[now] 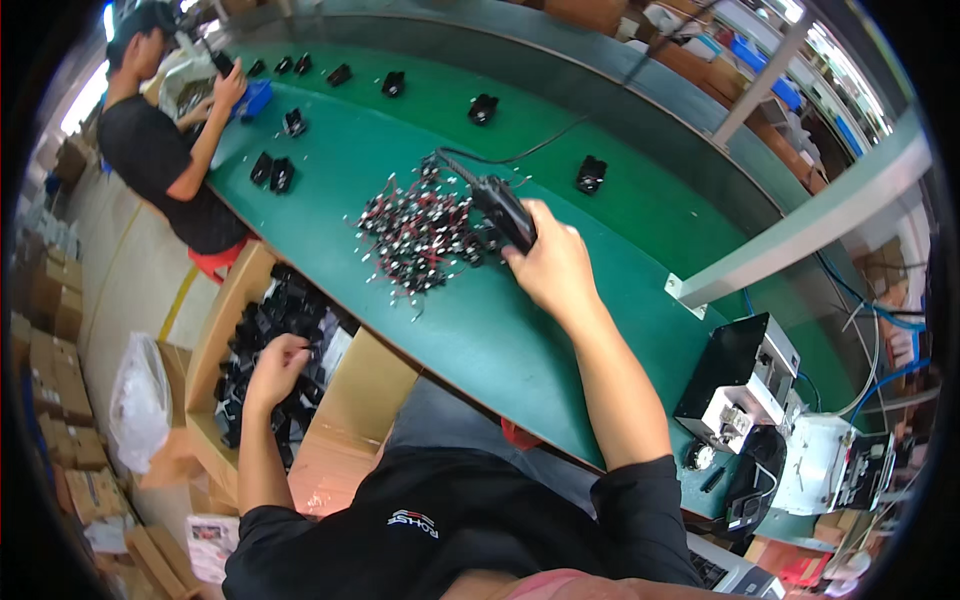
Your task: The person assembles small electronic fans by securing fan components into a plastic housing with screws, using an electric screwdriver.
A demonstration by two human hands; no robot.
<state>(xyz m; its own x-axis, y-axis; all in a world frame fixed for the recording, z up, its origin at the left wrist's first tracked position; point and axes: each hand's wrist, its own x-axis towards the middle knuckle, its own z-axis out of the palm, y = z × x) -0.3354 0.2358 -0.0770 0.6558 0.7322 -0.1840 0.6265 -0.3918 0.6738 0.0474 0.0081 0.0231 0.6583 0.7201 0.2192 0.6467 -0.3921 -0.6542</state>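
My right hand [556, 258] is wrapped round a black corded electric screwdriver [503, 212] above the green workbench [440, 330]. Its cord leaves the far end and runs off to the back right. Beside the tool lies a pile of small parts with red and black wires and white ends [415, 235]. My left hand [277, 368] is over an open cardboard box [350, 405] at the left, among many black plastic parts [262, 325]. Its fingers are pinched together, and whatever they hold is too small to make out.
Black assembled units [591, 175] stand spaced along a brighter green strip at the back. At the far left, a co-worker [170, 150] holds a similar black tool beside a blue bin [256, 98]. A metal post [800, 220] and a black-and-silver machine [740, 385] stand right.
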